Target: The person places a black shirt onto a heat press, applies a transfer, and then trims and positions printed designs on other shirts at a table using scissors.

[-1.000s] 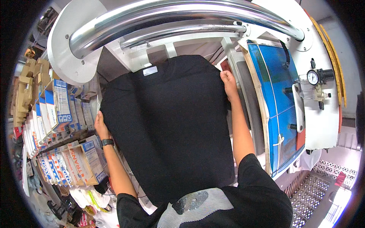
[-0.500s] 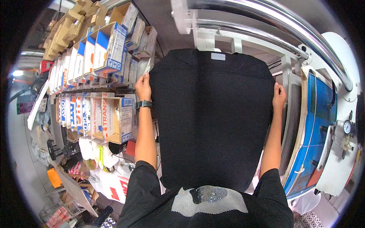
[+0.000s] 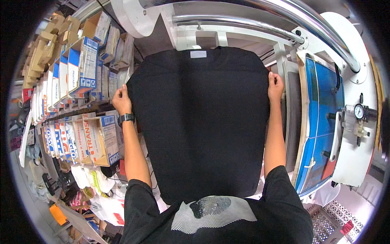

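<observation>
A black T-shirt (image 3: pixel 203 122) is spread wide and flat in front of me, a small white label (image 3: pixel 198 54) at its far neck edge. At its left edge, near the far corner, my left hand (image 3: pixel 122 99) is closed with the fingertips pinching the cloth; a dark watch (image 3: pixel 127 117) is on that wrist. Opposite, my right hand (image 3: pixel 276 86) pinches the right edge, its fingers curled. What carries the shirt from beneath is hidden by the cloth.
Long white and blue boxes (image 3: pixel 83 67) fill racks on the left. Beyond the shirt runs a white machine frame with a chrome roller (image 3: pixel 243 20). On the right stand a blue panel (image 3: pixel 321 122) and a pressure gauge (image 3: pixel 359 110). Plastic bags (image 3: pixel 107 207) lie at lower left.
My view has swung right, so the surroundings appear shifted left. Both hands stay at the shirt's side edges, and the far neck edge looks more spread and smoother.
</observation>
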A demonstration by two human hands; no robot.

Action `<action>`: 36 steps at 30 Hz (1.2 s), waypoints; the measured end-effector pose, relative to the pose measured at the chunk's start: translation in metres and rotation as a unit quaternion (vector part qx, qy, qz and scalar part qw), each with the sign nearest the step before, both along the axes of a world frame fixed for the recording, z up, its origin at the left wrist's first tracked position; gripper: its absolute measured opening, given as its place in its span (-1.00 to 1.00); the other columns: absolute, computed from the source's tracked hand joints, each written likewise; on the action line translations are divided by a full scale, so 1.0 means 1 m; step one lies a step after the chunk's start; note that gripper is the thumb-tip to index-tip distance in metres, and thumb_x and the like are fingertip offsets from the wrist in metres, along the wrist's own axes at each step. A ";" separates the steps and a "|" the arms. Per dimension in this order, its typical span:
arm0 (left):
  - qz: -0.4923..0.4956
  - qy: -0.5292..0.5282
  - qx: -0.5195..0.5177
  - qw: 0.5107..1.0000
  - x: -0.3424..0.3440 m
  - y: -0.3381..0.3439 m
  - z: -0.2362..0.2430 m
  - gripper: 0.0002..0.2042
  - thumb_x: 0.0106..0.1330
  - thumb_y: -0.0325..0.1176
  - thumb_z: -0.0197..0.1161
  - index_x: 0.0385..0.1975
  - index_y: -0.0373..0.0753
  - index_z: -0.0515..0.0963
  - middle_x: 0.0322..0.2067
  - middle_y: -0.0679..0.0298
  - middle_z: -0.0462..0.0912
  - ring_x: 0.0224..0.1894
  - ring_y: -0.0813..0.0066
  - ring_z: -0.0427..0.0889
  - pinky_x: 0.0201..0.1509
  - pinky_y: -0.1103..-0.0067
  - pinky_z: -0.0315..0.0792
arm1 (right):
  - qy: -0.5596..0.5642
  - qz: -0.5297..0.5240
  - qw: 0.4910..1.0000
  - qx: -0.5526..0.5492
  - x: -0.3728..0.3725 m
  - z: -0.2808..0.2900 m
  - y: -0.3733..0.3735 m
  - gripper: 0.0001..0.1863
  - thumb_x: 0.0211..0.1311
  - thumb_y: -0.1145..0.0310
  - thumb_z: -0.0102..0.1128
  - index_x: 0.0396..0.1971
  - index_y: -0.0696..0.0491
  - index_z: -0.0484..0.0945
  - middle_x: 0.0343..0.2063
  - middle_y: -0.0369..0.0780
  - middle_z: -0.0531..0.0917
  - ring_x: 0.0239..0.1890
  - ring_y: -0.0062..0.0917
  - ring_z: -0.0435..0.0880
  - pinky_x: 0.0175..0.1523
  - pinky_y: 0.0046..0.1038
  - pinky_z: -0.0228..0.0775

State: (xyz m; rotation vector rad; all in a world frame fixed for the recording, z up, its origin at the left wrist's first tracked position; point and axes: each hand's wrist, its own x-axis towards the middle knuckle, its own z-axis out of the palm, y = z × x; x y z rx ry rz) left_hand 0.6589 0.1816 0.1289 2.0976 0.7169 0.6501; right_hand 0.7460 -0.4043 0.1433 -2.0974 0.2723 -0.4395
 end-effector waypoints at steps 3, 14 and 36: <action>-0.002 0.052 0.074 0.996 0.007 -0.017 0.005 -0.65 0.40 -0.11 0.27 -0.26 -0.35 0.69 -0.46 0.13 0.69 -0.41 0.30 0.60 -0.21 0.41 0.45 | 0.023 0.000 0.999 -0.041 -0.002 -0.002 -0.009 -0.73 0.41 0.22 0.20 -0.32 0.15 0.61 -0.42 -0.22 0.63 -0.34 -0.52 0.55 -0.14 -0.41 0.41; -0.329 0.016 0.329 0.885 0.021 -0.167 0.095 -0.74 0.37 -0.21 0.20 -0.03 -0.15 0.57 -0.02 0.22 0.58 0.08 0.19 0.51 0.20 0.29 0.28 | -0.062 0.300 0.884 -0.353 -0.020 0.086 0.149 -0.75 0.34 0.14 0.16 -0.14 -0.03 0.61 -0.16 -0.28 0.60 0.01 -0.36 0.54 0.14 -0.21 0.28; -0.075 0.143 -0.630 0.760 -0.506 -0.101 -0.021 -0.53 0.52 0.01 0.04 0.11 -0.29 0.55 0.03 0.23 0.66 0.02 0.43 0.65 0.14 0.46 0.50 | 0.442 0.070 0.797 0.407 -0.511 -0.027 -0.079 -0.22 0.40 -0.30 -0.05 0.16 0.18 0.53 0.11 -0.14 0.60 0.17 -0.42 0.53 0.29 -0.40 0.32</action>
